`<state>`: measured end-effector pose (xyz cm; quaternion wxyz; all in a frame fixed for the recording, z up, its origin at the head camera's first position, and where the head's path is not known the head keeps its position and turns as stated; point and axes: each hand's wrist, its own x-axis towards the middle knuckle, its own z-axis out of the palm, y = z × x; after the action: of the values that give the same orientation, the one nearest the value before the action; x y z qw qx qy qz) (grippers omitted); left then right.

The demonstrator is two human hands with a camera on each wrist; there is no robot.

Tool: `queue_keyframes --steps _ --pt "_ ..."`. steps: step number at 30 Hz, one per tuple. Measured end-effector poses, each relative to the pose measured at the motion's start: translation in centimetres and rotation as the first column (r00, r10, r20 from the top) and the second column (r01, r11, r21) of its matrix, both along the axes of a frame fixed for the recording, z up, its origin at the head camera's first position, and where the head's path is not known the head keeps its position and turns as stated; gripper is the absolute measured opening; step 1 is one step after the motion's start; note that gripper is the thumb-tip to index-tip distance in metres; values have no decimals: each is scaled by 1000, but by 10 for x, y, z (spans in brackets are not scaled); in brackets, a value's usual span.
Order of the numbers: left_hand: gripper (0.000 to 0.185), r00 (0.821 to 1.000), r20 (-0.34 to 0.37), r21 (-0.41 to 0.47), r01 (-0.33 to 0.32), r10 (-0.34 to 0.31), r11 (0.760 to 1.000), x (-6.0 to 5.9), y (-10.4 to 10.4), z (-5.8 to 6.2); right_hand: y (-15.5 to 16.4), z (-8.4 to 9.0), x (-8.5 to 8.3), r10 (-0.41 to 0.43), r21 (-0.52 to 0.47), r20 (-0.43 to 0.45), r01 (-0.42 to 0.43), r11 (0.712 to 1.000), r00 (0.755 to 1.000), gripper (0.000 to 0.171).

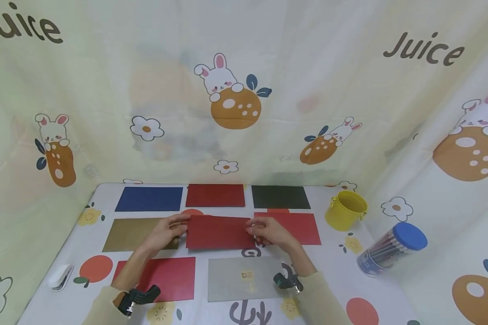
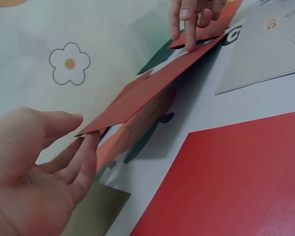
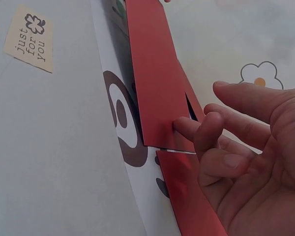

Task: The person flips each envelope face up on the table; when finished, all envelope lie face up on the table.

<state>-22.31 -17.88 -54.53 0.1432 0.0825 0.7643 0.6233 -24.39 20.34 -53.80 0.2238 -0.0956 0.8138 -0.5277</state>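
A plain red envelope [image 1: 219,232] is at the middle of the table, its left end tilted up and a shadow beneath it. My left hand [image 1: 170,230] holds that left end. In the left wrist view, fingertips [image 2: 91,142] reach under its corner and another digit hovers just over it. My right hand [image 1: 270,231] is at the other end; in the right wrist view a fingertip [image 3: 179,124] touches the top face, with the remaining fingers off it. That end is close beside a brighter red envelope [image 1: 297,228]. A gold envelope [image 1: 126,234] lies partly under my left hand.
Behind lie blue [image 1: 149,199], dark red [image 1: 215,195] and dark green envelopes [image 1: 280,197]. Nearer are a pinkish-red envelope [image 1: 168,280] and a grey one [image 1: 227,280] with a sticker. A yellow bucket [image 1: 345,210] and pen tub [image 1: 390,248] stand right; a white stapler [image 1: 60,277] lies left.
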Motion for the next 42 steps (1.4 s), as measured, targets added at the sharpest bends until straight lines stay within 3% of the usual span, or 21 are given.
queue_keyframes --steps 8,18,26,35,42 --pt "49 999 -2 6 -38 38 999 -2 2 -4 1 2 3 21 -2 -22 -21 1000 1000 42" --pt "52 996 -14 -4 -89 89 996 -1 1 -5 3 2 2 -40 10 -99 41 999 994 41" --pt "54 995 -12 8 -101 101 995 -1 -2 -6 4 2 2 -43 9 -119 44 999 992 40" --pt "51 995 -20 -21 -95 95 995 1 -5 -6 3 -1 -1 -27 19 -113 29 999 993 40" --pt "51 995 -23 -1 -95 94 996 1 -9 -8 4 -6 -4 -83 -30 -56 81 996 995 35"
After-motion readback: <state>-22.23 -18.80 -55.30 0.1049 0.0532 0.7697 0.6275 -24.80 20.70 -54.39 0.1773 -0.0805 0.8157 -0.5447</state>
